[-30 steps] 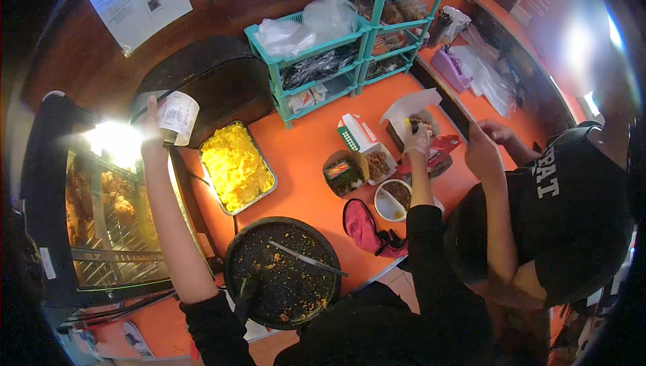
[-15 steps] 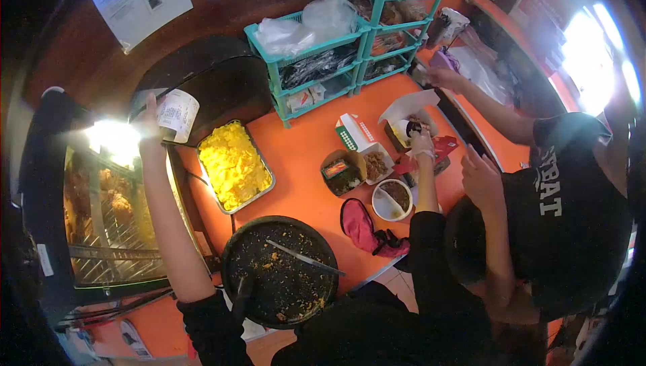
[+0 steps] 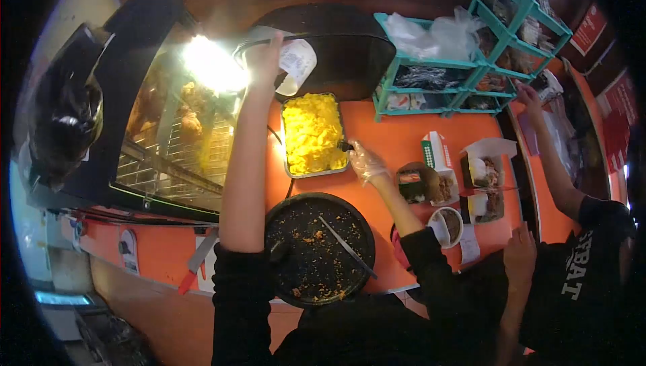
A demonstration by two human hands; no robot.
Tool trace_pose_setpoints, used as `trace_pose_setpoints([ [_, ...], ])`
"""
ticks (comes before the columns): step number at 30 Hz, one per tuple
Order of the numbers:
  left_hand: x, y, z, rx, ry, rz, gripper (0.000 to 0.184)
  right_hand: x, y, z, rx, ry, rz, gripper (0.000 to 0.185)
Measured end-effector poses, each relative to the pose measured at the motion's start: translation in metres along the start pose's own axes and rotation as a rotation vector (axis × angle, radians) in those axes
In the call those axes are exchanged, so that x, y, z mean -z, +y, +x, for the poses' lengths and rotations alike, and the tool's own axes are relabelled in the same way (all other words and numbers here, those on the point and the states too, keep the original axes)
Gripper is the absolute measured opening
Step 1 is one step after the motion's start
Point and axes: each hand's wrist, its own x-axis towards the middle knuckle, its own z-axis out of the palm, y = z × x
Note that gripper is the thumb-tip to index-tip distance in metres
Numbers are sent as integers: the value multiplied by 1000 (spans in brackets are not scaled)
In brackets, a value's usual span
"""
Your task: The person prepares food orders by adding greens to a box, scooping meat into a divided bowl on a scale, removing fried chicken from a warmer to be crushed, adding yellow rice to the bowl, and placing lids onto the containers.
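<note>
right hand [image 3: 367, 163], gloved: shifted from open food boxes [image 3: 494, 149] to metal tray [image 3: 316, 175] on orange counter [image 3: 397, 136], fingers closed around small dark object [image 3: 345, 145], work now at yellow food [image 3: 311, 132]; left hand [image 3: 264, 60]: raised near bright lamp [image 3: 212, 64], grip indeterminable.

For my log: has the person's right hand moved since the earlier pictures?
Yes: the right hand went left, from a food box to the tray.

Your sleeves [image 3: 242, 285] are black, the food [image 3: 313, 130] yellow, the counter [image 3: 397, 137] orange, the shelves [image 3: 437, 64] teal; brown crumbs [image 3: 316, 237] speckle the black pan [image 3: 319, 197]; white letters [image 3: 579, 262] mark your co-worker's black shirt [image 3: 602, 292].
</note>
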Motion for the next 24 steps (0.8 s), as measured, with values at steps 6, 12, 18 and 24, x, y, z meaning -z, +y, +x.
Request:
trace_pose_setpoints([
  [6, 8, 50, -33, 72, -35, 178, 46, -84, 48, 27, 261, 209, -338, 44],
  [12, 7, 51, -35, 172, -48, 85, 38, -44, 0, -34, 262, 167, -554, 45],
  [18, 11, 62, -44, 63, -49, 165, 39, -47, 3, -2, 51, 263, 65, 35],
  [24, 11, 60, -39, 77, -59, 219, 37, -17, -25, -5, -73, 134, 100, 35],
])
